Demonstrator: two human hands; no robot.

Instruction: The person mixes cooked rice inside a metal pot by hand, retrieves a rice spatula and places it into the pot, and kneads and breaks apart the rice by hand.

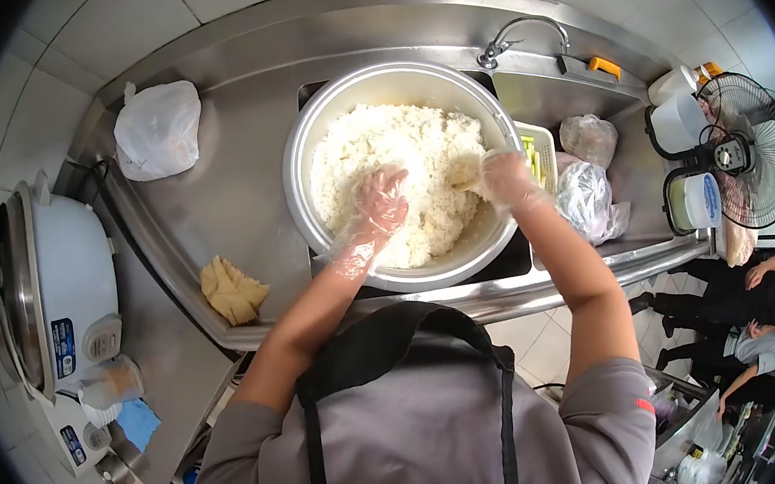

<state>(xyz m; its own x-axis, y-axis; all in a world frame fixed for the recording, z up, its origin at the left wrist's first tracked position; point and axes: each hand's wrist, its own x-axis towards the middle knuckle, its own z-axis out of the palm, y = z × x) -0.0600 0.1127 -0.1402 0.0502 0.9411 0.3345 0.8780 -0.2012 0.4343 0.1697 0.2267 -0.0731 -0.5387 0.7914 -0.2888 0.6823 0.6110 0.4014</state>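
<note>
A wide metal pot [298, 177] full of white rice [434, 144] stands over the sink. My left hand [382, 202], in a clear plastic glove, lies on the rice left of the middle, its fingers extended and holding nothing visible. At the pot's right side my gloved right hand [505, 179] is closed around a small pale scoop or bowl [465, 172], whose exact shape is hard to make out. The scoop is tilted against the rice.
Behind the pot is a faucet [489, 58]. Bagged items [585, 200] and a basket of green pieces [552, 160] sit right. A white bag [158, 129], yellowish cloth [233, 291] and rice cooker [76, 277] are left. A fan [746, 151] and people [759, 357] appear at right.
</note>
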